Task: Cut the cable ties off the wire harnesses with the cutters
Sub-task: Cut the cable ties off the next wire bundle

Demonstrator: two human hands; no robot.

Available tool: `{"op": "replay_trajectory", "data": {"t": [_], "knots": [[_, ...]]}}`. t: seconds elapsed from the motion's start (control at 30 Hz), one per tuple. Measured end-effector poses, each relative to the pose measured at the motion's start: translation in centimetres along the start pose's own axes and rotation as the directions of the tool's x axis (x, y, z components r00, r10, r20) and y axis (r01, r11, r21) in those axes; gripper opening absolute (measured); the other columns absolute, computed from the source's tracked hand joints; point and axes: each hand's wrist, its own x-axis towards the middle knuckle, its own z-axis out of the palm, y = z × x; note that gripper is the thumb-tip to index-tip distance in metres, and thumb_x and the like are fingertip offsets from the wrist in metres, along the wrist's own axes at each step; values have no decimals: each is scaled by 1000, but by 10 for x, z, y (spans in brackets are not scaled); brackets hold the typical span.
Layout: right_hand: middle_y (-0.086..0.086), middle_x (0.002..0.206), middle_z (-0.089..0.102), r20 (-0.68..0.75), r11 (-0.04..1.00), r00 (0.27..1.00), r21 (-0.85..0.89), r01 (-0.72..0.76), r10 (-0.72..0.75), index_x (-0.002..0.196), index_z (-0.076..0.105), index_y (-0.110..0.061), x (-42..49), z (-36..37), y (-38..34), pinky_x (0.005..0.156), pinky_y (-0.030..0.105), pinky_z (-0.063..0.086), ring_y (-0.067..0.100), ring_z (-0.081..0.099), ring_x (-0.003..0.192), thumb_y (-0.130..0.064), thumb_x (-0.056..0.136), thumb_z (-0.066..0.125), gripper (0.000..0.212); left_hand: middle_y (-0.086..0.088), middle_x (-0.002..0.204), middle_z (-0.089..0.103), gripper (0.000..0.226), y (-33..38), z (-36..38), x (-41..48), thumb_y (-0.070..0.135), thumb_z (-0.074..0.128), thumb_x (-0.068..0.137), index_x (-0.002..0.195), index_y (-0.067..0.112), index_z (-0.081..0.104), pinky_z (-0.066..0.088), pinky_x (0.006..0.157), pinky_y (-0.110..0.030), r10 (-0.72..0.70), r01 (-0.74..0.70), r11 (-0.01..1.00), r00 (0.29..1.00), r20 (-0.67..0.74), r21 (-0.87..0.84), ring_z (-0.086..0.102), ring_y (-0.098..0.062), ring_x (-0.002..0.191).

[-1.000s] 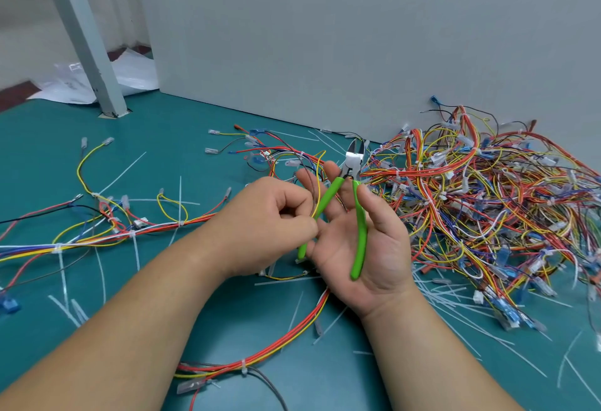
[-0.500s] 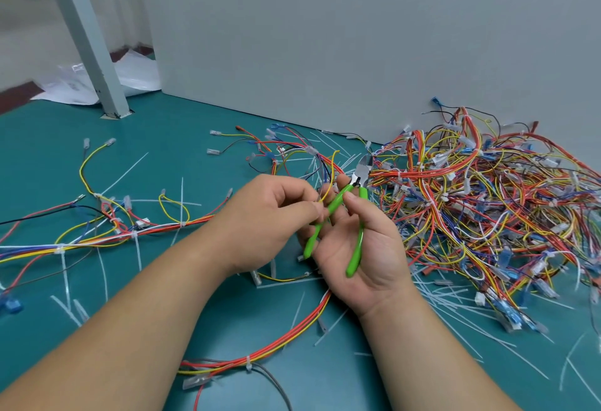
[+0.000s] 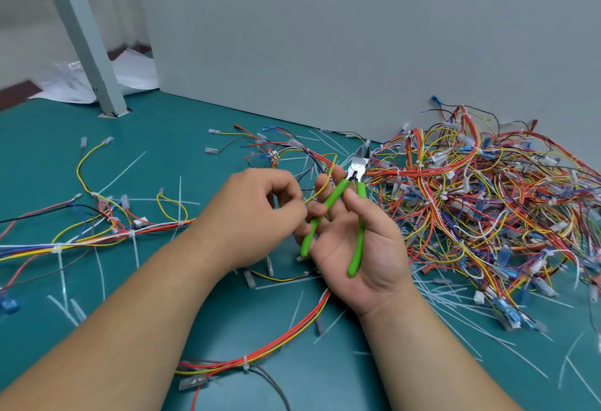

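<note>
A person's right hand (image 3: 361, 248) lay palm up above the teal floor (image 3: 195, 124), thumb and loosely curled fingers (image 3: 322, 182) grasping green-handled cutters (image 3: 354, 176). The tool's long axis ran away from the body, blades aimed at the grey wall (image 3: 325, 36) and handles trailing toward the wrist. The left hand (image 3: 260, 215), fingers clenched, appeared to pinch a yellow wire (image 3: 330, 171) that rose just left of the cutter head, touching the right fingertips. By this judgement, the next cut turned on swinging the blades leftward onto that strand.

The pinch itself was blurred, and whether the wire carried a cable tie could not be made out. How far the blades stood apart was also hard to tell. A heap of wire harnesses (image 3: 471, 199) lay at the right against the wall. A tied harness (image 3: 97, 238) ran off the left edge, and another (image 3: 260, 355) curved under the wrists.
</note>
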Motion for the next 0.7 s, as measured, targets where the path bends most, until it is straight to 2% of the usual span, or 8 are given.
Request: {"op": "replay_trajectory", "data": {"t": [0.1,0.17,0.23,0.37,0.47,0.57,0.63,0.7], "knots": [[-3,96,63,-12,1000,1000,-27,4,-4,123,57,-25,1,1,2,68,32,43,13,52,73,-12,82,71,45,7,63,58,17,-2,-1,7,32,58,76,73,17,66,42,60,-26,-78,61,972,995,-66,-228,49,-10,61],[-3,89,59,-48,998,999,-69,10,-13,119,61,-24,1,2,4,64,31,42,12,51,67,-9,84,67,40,4,69,60,29,-2,0,12,42,57,79,78,16,69,41,58,-22,-239,161,873,964,-115,-461,52,-11,64],[-2,84,57,-68,992,998,-128,5,-14,117,62,-23,1,4,6,62,31,40,12,50,64,-9,85,65,34,3,75,66,42,-2,3,15,57,53,82,86,19,70,43,57,-21,-391,259,739,917,-83,-622,62,-11,66],[-1,78,57,-62,967,998,-253,-22,7,111,69,-22,-1,9,13,58,30,40,12,49,60,-13,91,62,24,-4,94,77,47,-3,10,15,61,55,94,102,17,70,50,69,-32,-445,336,635,895,26,-696,74,-16,80],[1,78,57,-3,947,998,-314,-65,68,107,72,-23,-5,11,16,57,30,40,12,49,60,-11,92,60,23,-10,93,78,54,-1,9,14,59,57,92,110,9,66,53,77,-39,-441,369,558,891,111,-744,73,-19,78],[4,78,56,54,926,993,-370,-77,105,105,67,-20,-8,13,18,57,29,38,13,45,59,-7,91,58,21,-8,88,77,64,1,1,13,60,59,88,120,5,64,52,58,-30,-430,439,471,872,235,-766,69,-16,64],[5,76,54,99,902,988,-427,-67,120,103,68,-22,-10,14,20,58,30,35,14,43,58,-5,91,56,23,-9,84,74,58,2,-3,12,61,52,93,112,8,67,48,45,-26,-395,502,399,849,350,-767,63,-16,56],[4,75,53,129,872,981,-486,-63,142,100,70,-25,-11,14,21,58,31,33,14,42,58,-5,91,55,27,-4,64,66,56,3,-8,11,62,47,96,103,10,67,46,46,-26,-364,539,353,832,419,-765,57,-16,50]]}}
